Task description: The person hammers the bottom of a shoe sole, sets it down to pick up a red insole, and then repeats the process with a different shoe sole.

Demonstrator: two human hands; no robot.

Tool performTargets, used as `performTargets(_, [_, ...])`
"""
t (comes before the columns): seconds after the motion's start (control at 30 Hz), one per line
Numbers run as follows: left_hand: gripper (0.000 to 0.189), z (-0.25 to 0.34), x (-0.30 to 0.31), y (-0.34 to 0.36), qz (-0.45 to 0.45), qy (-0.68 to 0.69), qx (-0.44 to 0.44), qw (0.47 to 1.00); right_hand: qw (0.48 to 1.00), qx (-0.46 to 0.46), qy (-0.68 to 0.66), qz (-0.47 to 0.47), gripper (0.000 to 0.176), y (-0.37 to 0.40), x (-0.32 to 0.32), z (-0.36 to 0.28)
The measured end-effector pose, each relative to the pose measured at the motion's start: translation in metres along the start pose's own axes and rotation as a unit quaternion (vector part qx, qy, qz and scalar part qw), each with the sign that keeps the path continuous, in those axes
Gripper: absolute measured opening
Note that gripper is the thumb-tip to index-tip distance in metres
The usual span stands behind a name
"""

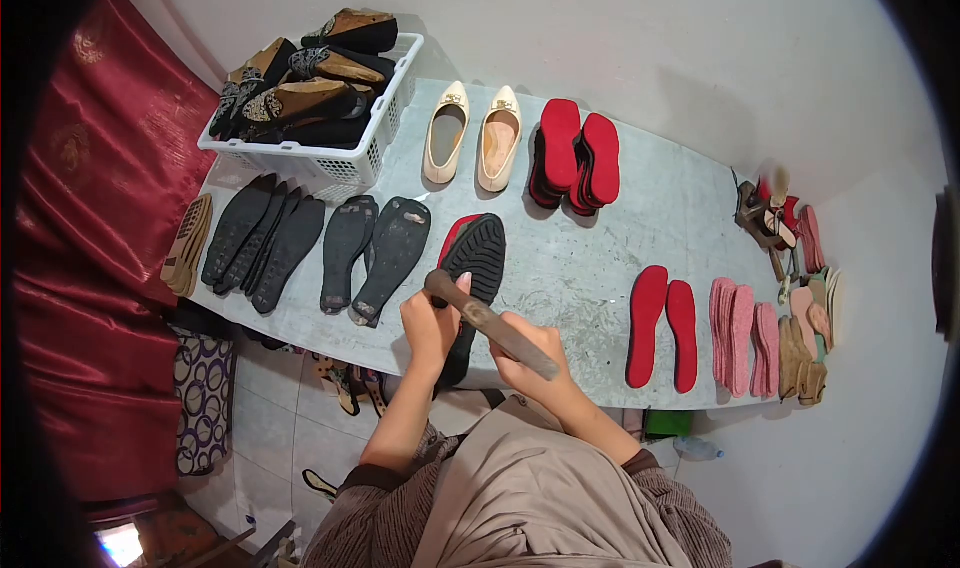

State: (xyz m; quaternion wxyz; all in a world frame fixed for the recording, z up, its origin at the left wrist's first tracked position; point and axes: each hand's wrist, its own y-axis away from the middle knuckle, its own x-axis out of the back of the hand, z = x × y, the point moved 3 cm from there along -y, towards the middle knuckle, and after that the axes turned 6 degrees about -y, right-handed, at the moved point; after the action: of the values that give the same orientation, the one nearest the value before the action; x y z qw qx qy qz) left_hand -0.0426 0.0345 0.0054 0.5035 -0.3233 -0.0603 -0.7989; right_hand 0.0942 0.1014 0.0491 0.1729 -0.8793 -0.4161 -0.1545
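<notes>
My left hand (430, 320) is closed round the middle of a black ribbed shoe sole (478, 258) that lies over the table's front edge. A strip of red shows along the sole's upper left side. In my right hand (528, 356) is a hammer (490, 328), its handle slanting across the front of me. The hammer's rounded head end is over the sole, beside my left fingers; whether it touches them or the sole I cannot tell.
Behind stand a white basket (375, 138) of shoes, two cream shoes (499, 140) and stacked red soles (562, 143). Black soles (395, 253) lie left. To the right are two red insoles (648, 328), pink insoles (735, 338) and brown ones (795, 358). A red curtain (100, 268) hangs left.
</notes>
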Motion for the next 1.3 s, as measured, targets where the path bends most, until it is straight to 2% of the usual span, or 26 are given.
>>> performTargets(0.07, [0.039,-0.002,-0.003,-0.003,0.014,-0.018,-0.020,1.000,1.000,0.016,-0.001,0.012,0.009,0.002,0.000,-0.001])
performTargets(0.13, [0.037,0.001,-0.001,0.000,0.050,-0.098,-0.078,0.991,0.999,0.028,-0.006,0.021,0.010,0.002,-0.001,-0.002])
performTargets(0.17, [0.037,0.001,0.001,0.002,0.047,-0.099,-0.075,0.991,0.999,0.025,-0.023,0.021,0.010,0.004,-0.001,-0.003])
performTargets(0.23, [0.037,0.006,0.007,-0.001,0.016,0.029,0.007,0.999,0.999,0.021,-0.039,0.021,0.010,0.005,0.000,-0.002])
performTargets(0.3, [0.037,0.006,0.006,-0.002,0.027,0.030,-0.005,0.999,0.999,0.023,-0.014,0.048,0.011,0.000,0.001,0.002])
performTargets(0.37, [0.038,0.000,0.002,0.001,0.012,0.056,0.005,0.998,0.996,-0.011,-0.053,0.065,0.010,-0.005,0.004,0.000])
performTargets(0.43, [0.040,0.001,0.002,0.004,-0.008,0.060,0.040,0.997,0.984,0.060,0.054,0.161,0.010,-0.009,0.010,-0.002])
performTargets(0.47, [0.040,0.002,0.002,0.005,-0.013,0.089,0.041,0.995,0.988,0.016,-0.006,0.152,0.011,-0.014,0.015,0.000])
performTargets(0.57, [0.040,-0.003,-0.007,0.004,-0.015,0.150,0.060,0.987,0.992,0.024,0.016,0.126,0.012,-0.023,0.024,-0.004])
performTargets(0.63, [0.040,-0.003,-0.007,-0.002,-0.010,0.179,0.082,0.980,0.990,0.034,0.016,0.137,0.012,-0.018,0.021,-0.002])
performTargets(0.7, [0.040,0.000,-0.001,-0.001,0.031,0.230,0.118,0.966,0.984,0.054,0.000,0.170,0.011,-0.005,0.014,0.005])
performTargets(0.73, [0.038,0.003,0.003,-0.002,-0.001,0.257,0.159,0.953,0.989,0.040,-0.014,0.144,0.011,-0.004,0.013,0.004])
performTargets(0.77, [0.038,-0.001,0.000,-0.004,-0.003,0.257,0.159,0.953,0.988,0.038,-0.014,0.146,0.011,-0.002,0.014,0.002])
performTargets(0.83, [0.037,-0.008,-0.004,-0.010,0.053,0.303,0.144,0.941,0.998,0.009,0.012,0.053,0.014,-0.004,0.011,0.002])
performTargets(0.87, [0.039,-0.014,-0.005,-0.009,-0.002,0.346,0.193,0.918,0.998,0.010,0.016,0.063,0.012,-0.001,0.006,0.007])
performTargets(0.9, [0.039,-0.012,-0.003,-0.012,-0.001,0.347,0.191,0.918,0.998,0.012,0.016,0.064,0.012,0.000,0.004,0.007])
performTargets(0.97, [0.038,-0.009,0.005,-0.012,0.039,0.357,0.190,0.914,0.998,0.025,-0.029,0.052,0.011,0.007,-0.002,0.007])
performTargets(1.0, [0.038,-0.012,0.007,-0.013,0.044,0.341,0.195,0.918,0.999,-0.018,-0.044,0.007,0.011,0.007,0.001,0.000])
performTargets(1.1, [0.039,-0.018,0.011,-0.020,0.055,0.327,0.221,0.917,1.000,-0.005,0.016,-0.014,0.016,0.009,-0.003,-0.001])
performTargets(1.13, [0.039,-0.015,0.012,-0.021,0.074,0.360,0.201,0.908,1.000,0.012,0.015,-0.012,0.018,0.012,-0.003,0.001])
performTargets(1.23, [0.040,-0.008,0.023,-0.023,0.104,0.335,0.177,0.919,1.000,0.003,-0.011,-0.022,0.018,0.020,-0.007,0.001])
performTargets(1.3, [0.043,-0.016,0.024,-0.024,0.075,0.334,0.195,0.919,0.999,0.008,0.012,-0.036,0.018,0.020,-0.007,0.000])
